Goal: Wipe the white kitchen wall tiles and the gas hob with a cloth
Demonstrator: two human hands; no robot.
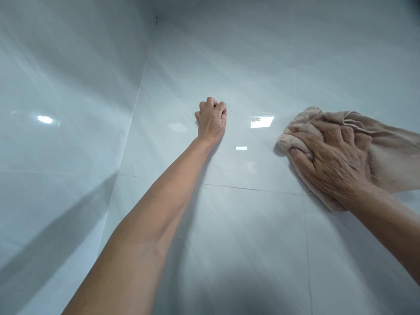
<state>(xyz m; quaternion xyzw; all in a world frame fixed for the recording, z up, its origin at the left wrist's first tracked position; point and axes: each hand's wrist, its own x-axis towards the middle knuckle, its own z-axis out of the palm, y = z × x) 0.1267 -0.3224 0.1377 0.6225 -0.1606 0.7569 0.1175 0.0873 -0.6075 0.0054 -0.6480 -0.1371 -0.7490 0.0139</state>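
A beige towel [348,120] lies bunched against the glossy wall on the right. My right hand [337,157] presses on it, thumb and fingers curled into the folds. The towel's loose end trails off past the right edge of the view. Further left, my left hand [211,118] is closed in a fist against the wall, at the end of an outstretched arm. No object shows in that fist, though its palm side is hidden. Bare wall separates the two hands.
The pale, faintly streaked wall tiles [243,245] have thin joint lines. At left a second tiled wall [59,144] meets them in a corner. Bright lamp reflections show on both walls. A small dark spot [156,19] sits near the top of the corner.
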